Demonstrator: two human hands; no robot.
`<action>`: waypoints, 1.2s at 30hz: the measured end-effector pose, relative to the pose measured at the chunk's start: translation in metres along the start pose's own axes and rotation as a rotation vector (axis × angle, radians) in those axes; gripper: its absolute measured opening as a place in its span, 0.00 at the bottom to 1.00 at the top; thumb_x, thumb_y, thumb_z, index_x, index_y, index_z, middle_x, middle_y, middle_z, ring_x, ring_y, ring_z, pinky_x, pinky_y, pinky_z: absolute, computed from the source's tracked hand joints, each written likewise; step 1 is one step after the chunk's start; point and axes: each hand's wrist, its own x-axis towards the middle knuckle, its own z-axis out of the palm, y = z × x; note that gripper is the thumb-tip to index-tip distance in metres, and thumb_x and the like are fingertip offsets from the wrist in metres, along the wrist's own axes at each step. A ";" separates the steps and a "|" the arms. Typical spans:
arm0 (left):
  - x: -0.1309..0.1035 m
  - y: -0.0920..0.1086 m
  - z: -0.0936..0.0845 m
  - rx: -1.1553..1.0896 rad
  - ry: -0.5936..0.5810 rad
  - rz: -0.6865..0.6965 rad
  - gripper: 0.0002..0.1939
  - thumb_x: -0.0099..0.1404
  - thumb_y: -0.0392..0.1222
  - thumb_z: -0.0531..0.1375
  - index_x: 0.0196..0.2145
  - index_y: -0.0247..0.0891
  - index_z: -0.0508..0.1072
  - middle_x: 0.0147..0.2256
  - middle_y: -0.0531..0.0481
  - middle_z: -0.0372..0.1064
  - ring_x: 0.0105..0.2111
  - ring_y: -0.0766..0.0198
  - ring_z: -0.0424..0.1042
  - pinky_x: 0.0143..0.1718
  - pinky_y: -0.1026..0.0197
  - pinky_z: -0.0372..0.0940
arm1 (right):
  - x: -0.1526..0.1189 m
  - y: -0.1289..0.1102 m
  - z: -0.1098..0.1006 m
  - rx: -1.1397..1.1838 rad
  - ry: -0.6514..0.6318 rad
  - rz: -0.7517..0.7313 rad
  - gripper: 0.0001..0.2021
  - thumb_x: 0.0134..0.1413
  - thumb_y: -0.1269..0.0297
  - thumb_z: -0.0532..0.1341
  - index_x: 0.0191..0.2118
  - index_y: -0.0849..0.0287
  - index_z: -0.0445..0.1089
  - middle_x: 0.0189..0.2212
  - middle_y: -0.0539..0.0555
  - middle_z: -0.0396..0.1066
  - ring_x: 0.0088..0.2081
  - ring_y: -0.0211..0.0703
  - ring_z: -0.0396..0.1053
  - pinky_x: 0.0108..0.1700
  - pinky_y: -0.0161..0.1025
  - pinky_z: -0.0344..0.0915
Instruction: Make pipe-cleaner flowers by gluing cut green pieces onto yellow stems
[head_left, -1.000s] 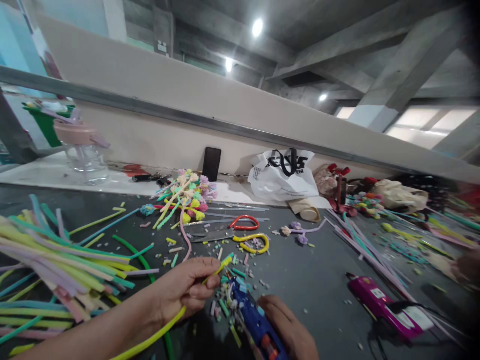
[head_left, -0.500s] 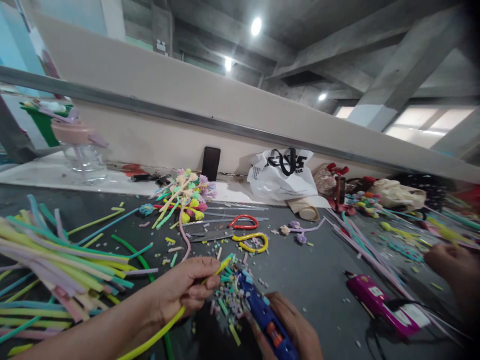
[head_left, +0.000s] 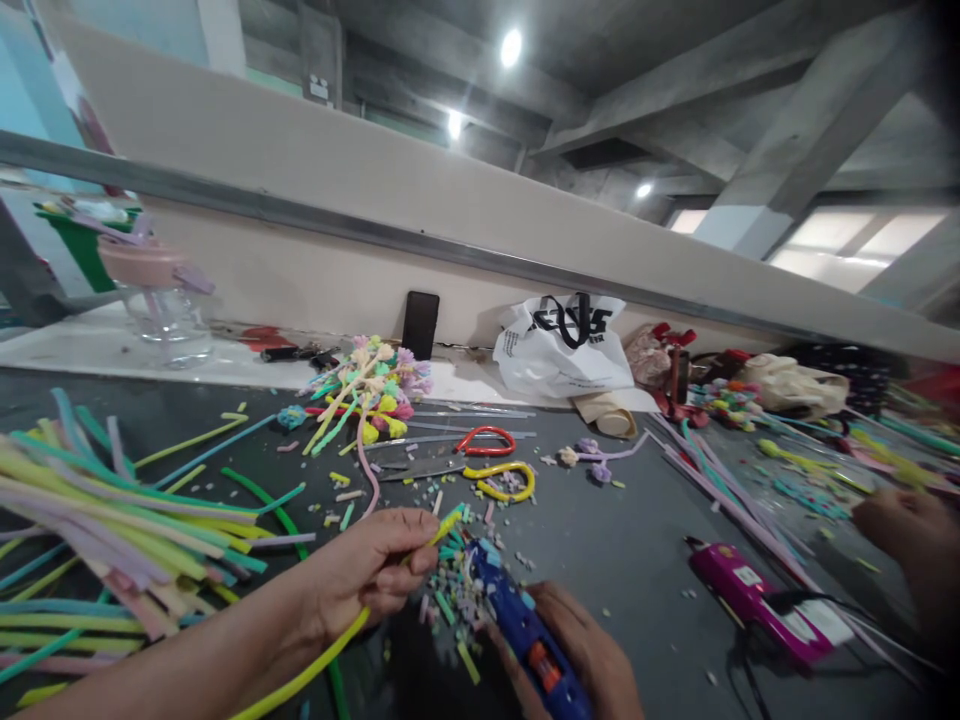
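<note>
My left hand (head_left: 390, 562) pinches a long yellow pipe-cleaner-like strip (head_left: 322, 660) near its end. The strip's short tip (head_left: 452, 521) sticks out past my fingers, and its long part trails down toward the lower edge. My right hand (head_left: 589, 640) is wrapped round a blue hand-held tool (head_left: 517, 610) with an orange-red part on its body. The tool's head points up and left, close to the strip's tip; whether they touch, I cannot tell. Small cut bits (head_left: 459, 595) of several colours lie under and between my hands.
Left lies a pile of coloured strips (head_left: 112, 520). Beyond my hands are scissors (head_left: 499, 482) and a bunch of strip flowers (head_left: 375, 385). A magenta corded tool (head_left: 757, 600) lies right, near another person's hand (head_left: 907, 530). A clear bottle (head_left: 161, 310), phone (head_left: 421, 325) and white bag (head_left: 562, 350) stand behind.
The blue tool's head has shifted slightly left, toward the strip's tip. My left hand keeps its pinch almost in place.
</note>
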 end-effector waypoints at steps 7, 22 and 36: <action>0.000 -0.001 -0.001 0.037 -0.020 0.013 0.09 0.59 0.39 0.56 0.25 0.37 0.57 0.19 0.59 0.57 0.11 0.81 0.41 0.09 0.75 0.33 | -0.001 0.001 -0.001 0.018 -0.049 0.012 0.09 0.44 0.72 0.56 0.34 0.57 0.63 0.27 0.54 0.70 0.28 0.43 0.71 0.29 0.33 0.68; 0.000 -0.002 0.000 0.055 0.018 0.017 0.08 0.59 0.39 0.55 0.26 0.37 0.57 0.19 0.59 0.57 0.11 0.81 0.41 0.10 0.75 0.33 | -0.004 0.003 -0.001 0.021 -0.136 0.030 0.10 0.43 0.76 0.55 0.34 0.57 0.63 0.28 0.53 0.69 0.29 0.40 0.71 0.30 0.30 0.67; 0.003 -0.007 0.000 0.152 0.048 0.089 0.11 0.59 0.43 0.56 0.24 0.36 0.60 0.18 0.59 0.55 0.11 0.81 0.40 0.09 0.73 0.33 | -0.005 0.003 -0.001 -0.018 -0.090 -0.022 0.13 0.42 0.75 0.56 0.38 0.58 0.62 0.31 0.56 0.71 0.31 0.43 0.72 0.32 0.32 0.68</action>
